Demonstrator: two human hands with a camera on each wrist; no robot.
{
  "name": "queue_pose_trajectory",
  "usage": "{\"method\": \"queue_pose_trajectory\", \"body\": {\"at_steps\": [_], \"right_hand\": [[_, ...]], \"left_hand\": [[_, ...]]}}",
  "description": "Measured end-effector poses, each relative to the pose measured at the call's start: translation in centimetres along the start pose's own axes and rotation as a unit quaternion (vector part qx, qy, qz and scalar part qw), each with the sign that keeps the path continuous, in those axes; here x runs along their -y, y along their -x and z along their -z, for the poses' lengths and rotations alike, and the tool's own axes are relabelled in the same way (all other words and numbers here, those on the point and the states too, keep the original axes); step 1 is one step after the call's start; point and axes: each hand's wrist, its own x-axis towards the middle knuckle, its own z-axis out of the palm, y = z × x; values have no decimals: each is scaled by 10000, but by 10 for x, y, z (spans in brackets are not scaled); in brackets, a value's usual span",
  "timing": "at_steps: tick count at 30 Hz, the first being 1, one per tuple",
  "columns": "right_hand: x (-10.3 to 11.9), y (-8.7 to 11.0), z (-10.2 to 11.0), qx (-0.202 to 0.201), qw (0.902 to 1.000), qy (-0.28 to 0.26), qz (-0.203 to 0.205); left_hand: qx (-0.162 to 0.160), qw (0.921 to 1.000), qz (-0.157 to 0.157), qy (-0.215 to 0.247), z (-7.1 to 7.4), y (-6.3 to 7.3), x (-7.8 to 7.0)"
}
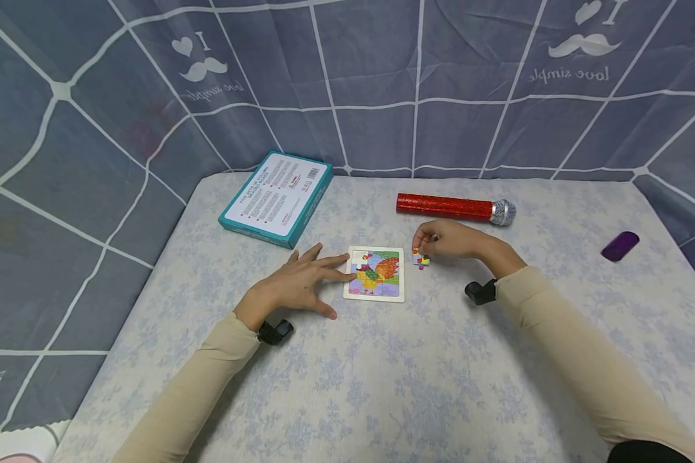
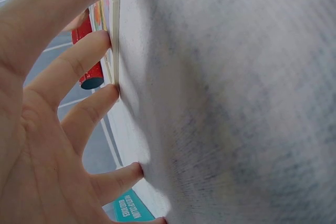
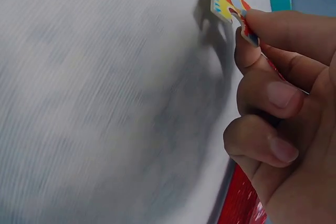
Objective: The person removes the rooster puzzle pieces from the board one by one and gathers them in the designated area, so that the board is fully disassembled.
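A small square jigsaw puzzle [image 1: 374, 274] with a white frame and a colourful hen picture lies on the table. My left hand [image 1: 301, 281] is spread at its left edge, two fingertips touching the frame and picture. Just right of the frame, my right hand [image 1: 448, 239] pinches a jigsaw piece [image 1: 420, 259] between thumb and index finger. In the right wrist view the piece [image 3: 226, 1] shows red, yellow and blue patches and a rounded red knob, and it is held tilted over the cloth. The other right fingers are curled in.
A teal-edged flat box [image 1: 278, 196] with a white printed face lies at the back left. Behind my right hand is a red glittery microphone [image 1: 448, 207] with a silver head. A dark purple oval object [image 1: 620, 246] sits at the far right. A blue-grey curtain [image 1: 370, 83] hangs behind the table.
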Motion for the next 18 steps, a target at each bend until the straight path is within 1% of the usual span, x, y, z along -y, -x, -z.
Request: {"method": "queue_pose_trajectory", "body": {"at_steps": [4, 8, 11, 14, 18], "right_hand": [[-10, 7, 2, -74, 9999, 35, -128], [-12, 9, 2, -160, 9997, 38, -184], [-12, 9, 1, -214, 9996, 118, -154], [-11, 8, 0, -235, 9992, 281, -153], [-9, 8, 0, -276, 9972, 673, -192]], "left_hand": [[-2, 10000, -5, -6, 1, 1, -1], [-6, 10000, 5, -9, 1, 1, -1], [-1, 10000, 16, -18, 1, 0, -1], [-12, 10000, 9, -32, 0, 0, -1], [-44, 10000, -13, -16, 1, 0, -1]]}}
